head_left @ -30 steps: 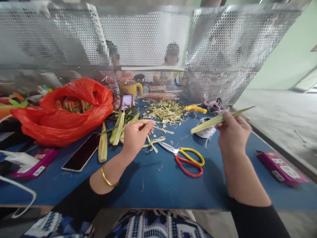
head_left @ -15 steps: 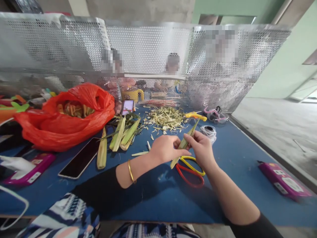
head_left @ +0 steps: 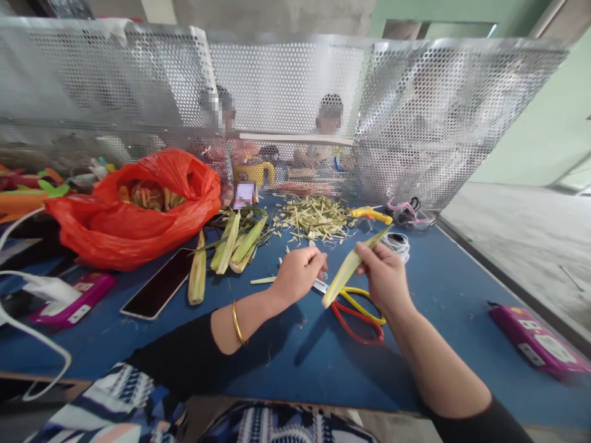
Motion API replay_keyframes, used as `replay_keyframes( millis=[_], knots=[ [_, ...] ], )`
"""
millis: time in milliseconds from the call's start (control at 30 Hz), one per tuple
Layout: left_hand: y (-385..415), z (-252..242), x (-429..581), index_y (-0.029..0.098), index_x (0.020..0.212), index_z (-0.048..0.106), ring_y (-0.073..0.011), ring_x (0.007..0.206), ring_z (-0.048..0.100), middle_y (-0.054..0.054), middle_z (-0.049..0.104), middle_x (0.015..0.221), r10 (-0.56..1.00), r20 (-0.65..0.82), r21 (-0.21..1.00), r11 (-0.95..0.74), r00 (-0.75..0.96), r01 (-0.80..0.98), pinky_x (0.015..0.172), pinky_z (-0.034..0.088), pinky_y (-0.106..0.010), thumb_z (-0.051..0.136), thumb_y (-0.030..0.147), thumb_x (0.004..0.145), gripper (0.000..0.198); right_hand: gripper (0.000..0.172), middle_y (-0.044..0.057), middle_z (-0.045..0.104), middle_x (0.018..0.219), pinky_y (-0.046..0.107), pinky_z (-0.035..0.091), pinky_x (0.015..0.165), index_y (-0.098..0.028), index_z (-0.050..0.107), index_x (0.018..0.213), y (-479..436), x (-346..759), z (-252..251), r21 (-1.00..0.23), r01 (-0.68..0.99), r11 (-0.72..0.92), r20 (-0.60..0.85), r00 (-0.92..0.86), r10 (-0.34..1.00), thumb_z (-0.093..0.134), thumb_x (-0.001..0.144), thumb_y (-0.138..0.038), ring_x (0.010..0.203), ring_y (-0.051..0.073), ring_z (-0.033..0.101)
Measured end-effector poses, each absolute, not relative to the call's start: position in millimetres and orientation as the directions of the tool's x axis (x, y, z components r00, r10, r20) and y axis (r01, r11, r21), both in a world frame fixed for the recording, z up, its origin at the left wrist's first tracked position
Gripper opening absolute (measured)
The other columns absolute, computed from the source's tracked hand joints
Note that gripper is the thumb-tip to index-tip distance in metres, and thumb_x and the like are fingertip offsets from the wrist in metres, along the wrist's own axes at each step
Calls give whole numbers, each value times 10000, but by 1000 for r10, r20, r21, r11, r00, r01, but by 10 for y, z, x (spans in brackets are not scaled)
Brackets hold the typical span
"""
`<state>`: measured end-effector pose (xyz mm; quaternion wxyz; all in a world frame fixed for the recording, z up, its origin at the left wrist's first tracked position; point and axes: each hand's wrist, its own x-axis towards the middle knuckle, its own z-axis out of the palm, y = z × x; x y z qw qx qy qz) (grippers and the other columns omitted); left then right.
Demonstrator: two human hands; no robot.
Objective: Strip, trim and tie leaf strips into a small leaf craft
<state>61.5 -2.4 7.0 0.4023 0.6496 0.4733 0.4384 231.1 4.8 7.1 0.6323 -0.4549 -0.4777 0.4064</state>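
Item in hand is a single flat leaf strip (head_left: 342, 275), pale yellow-green along its face, broadest through the lower half, with a blunt near end and a greener, narrow far tip; light lines run lengthwise. Compared with the frame half a second earlier, when the fingers of both hands were on it, the left hand (head_left: 301, 271) has come away, the strip shows more of its broad face, and part of the blades of the scissors (head_left: 336, 309) is now visible between the hands. The strip is gripped by the right hand (head_left: 384, 271) alone, thumb and fingers closed on its upper part; the tip projects beyond the fingers, away from the wearer, while the wide end slopes down to the left, clear of the blue table (head_left: 277, 372) and in front of the scissors. Left fingers are curled in with the thumb close against them, just beside the strip and apart from it; whether they hold anything cannot be told
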Motion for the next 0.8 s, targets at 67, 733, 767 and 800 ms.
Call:
replay_keyframes(
  millis=[67,733,767,800],
  knots=[
    [-4,81,607,187,615,558,-95,463,460,25,543,530,986,103,979,-124,132,161,476,340,-211,485,354,847,294,341,-57,526,489,209,348,380,-194,583,619,88,2372,105,-940,-160,300,240,312,919,804,601,-453,377,59,422],
    [-123,126,683,159,612,650,-107,518,546,15,613,533,889,-216,971,152,403,185,451,408,-191,657,147,666,56,336,-53,543,524,207,407,416,-196,577,675,94,2394,94,-968,-63,244,228,196,954,769,656,-470,426,71,482],
    [-128,124,692,158,611,646,-104,513,544,18,610,535,914,-195,976,143,356,167,453,415,-192,665,147,669,63,361,-50,553,535,210,421,425,-195,577,690,80,2380,96,-975,-48,216,205,161,965,777,644,-492,446,80,507],
    [-130,119,702,158,608,639,-100,507,540,21,608,536,938,-170,981,130,303,147,457,421,-193,683,152,667,74,388,-46,567,546,213,431,432,-193,580,702,61,2360,95,-984,-23,179,175,106,979,790,623,-508,464,88,527]
  ],
)
